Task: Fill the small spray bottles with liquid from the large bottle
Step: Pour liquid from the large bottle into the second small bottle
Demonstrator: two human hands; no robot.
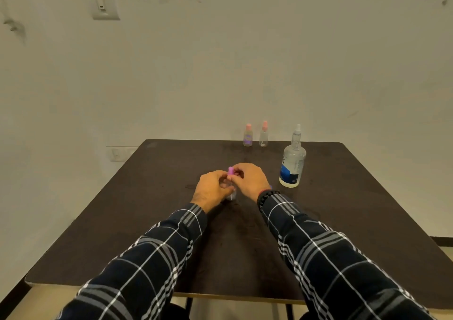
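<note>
Hands meet at table centre: left hand (pixel 212 189) grips the upright small spray bottle (pixel 231 193), right hand (pixel 250 178) pinches its pink cap (pixel 231 171), with the large bottle (pixel 292 165) standing nearer the right.

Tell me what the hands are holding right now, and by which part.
Both hold one small spray bottle standing on the table: the left hand wraps its clear body, the right hand pinches its pink cap.

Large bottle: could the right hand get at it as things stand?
Probably yes. The large bottle stands upright just right of the right hand, with bare table between them. But that hand is now busy at the pink cap of the small bottle.
</note>
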